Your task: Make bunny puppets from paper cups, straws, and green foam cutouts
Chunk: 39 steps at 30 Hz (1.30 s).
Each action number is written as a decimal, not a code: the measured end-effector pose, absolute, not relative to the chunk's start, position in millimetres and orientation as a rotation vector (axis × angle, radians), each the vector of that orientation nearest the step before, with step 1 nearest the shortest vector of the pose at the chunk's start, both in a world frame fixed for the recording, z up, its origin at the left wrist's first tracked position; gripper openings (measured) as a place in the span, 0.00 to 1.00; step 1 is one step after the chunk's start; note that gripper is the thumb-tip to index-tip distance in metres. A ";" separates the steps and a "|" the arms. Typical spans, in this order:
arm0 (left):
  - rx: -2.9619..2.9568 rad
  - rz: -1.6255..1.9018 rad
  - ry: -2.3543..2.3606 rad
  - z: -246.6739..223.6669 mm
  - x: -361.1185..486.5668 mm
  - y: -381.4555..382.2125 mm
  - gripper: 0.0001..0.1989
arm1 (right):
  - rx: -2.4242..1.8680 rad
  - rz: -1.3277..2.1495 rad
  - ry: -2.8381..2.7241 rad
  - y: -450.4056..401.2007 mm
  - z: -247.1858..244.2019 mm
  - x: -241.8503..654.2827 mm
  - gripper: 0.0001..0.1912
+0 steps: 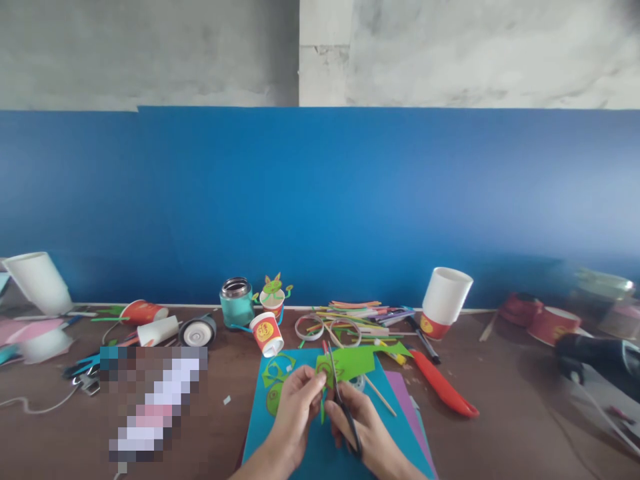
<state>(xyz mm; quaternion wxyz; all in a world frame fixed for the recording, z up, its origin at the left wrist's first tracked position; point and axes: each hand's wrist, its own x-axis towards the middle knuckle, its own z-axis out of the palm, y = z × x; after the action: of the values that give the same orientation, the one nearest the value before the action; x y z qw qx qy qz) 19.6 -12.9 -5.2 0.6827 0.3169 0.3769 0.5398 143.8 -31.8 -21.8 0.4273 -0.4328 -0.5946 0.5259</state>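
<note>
My left hand (300,408) pinches the near edge of a green sheet of paper (359,366), which has a shape drawn on it. Fingers of my right hand (364,425) are wrapped round the dark handles of a pair of scissors (354,430). Their blades point away from me and lie across the paper by the drawing; whether they are parted is hard to make out. Beneath both hands is a blue sheet (260,437). On it, left of my left hand, lie a round green cut-out (273,399) and a green offcut with holes (286,362).
Beyond the sheet are tape rolls (345,333), coloured sticks (370,312), a red-and-white paper cup (267,333), a teal jar (237,307) and a cup with a green paper figure (273,293). An orange-red tool (443,383) and stacked white cups (445,297) are right.
</note>
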 end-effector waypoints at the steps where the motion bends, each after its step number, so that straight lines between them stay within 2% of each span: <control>1: 0.712 1.211 0.844 -4.8 19.5 -12.9 0.21 | -1.077 1.312 -1.487 -31.6 -23.2 144.0 0.22; 39: 0.804 1.146 0.821 -9.8 11.7 -4.6 0.19 | -1.122 1.334 -1.465 -30.1 -19.0 145.8 0.23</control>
<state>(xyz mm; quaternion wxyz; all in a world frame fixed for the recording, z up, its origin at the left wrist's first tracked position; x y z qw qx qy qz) 11.7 -4.6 -9.8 0.6885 0.3593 0.3670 0.5121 145.8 -30.1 -19.0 0.4192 -0.4474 -0.5842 0.5319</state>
